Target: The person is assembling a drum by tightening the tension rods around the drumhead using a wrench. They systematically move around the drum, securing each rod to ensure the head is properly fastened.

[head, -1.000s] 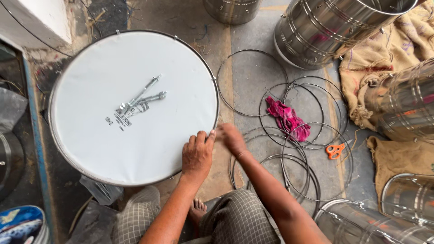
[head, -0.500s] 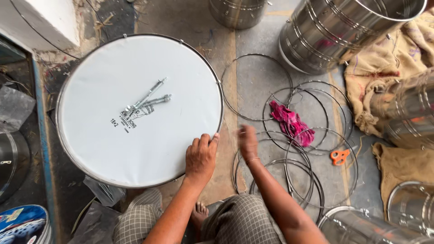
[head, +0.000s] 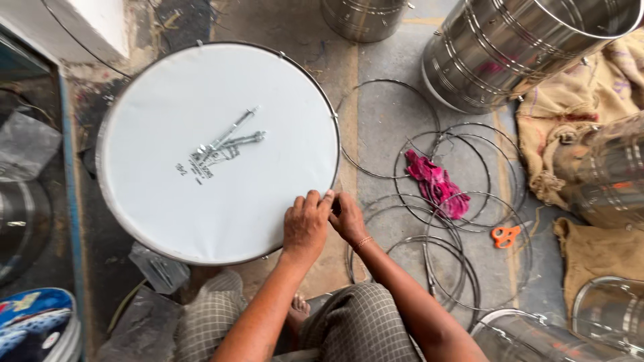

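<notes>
Where hands (head: 327,218) meet drum rim (head: 333,144) | fingertips hidden

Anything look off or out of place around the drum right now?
Only loose clutter: metal bolts lie scattered on the white drumhead, and a pink rag sits crumpled across the wire rings on the floor. Both hands meet at the rim; no damage shows.

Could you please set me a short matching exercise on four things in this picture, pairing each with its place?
Things:
1. bolts
2. pink rag
3. orange scissors
4. both hands: left hand, right hand

Places:
A. on the floor beside the burlap
B. at the drum's rim
C. on the white drumhead
D. on the wire rings

Pairs: 1-C, 2-D, 3-A, 4-B
</notes>
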